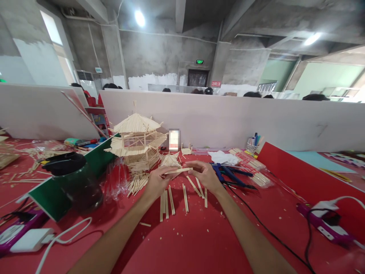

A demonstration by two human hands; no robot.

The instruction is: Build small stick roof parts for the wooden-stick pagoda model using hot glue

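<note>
Both hands meet above the middle of the red table, holding thin wooden sticks (pixel 179 171) level between them. My left hand (pixel 158 180) is closed on the left end of the sticks. At the right end, the fingers of my right hand (pixel 205 175) pinch them. Just behind the hands is a small stick-built roof (pixel 170 160), partly hidden. A larger pagoda model (pixel 137 142) of wooden sticks stands behind and left of my left hand. Below the hands, several loose sticks (pixel 185 198) lie in small groups on the table (pixel 188 239).
A dark bottle (pixel 75 182) and a green board (pixel 47 199) stand at the left. Blue-handled pliers (pixel 232 175) and bagged sticks (pixel 256 173) lie at the right, near a red divider (pixel 308 175). Power strips (pixel 327 224) and cables lie on both sides. A white partition (pixel 205 118) closes the back.
</note>
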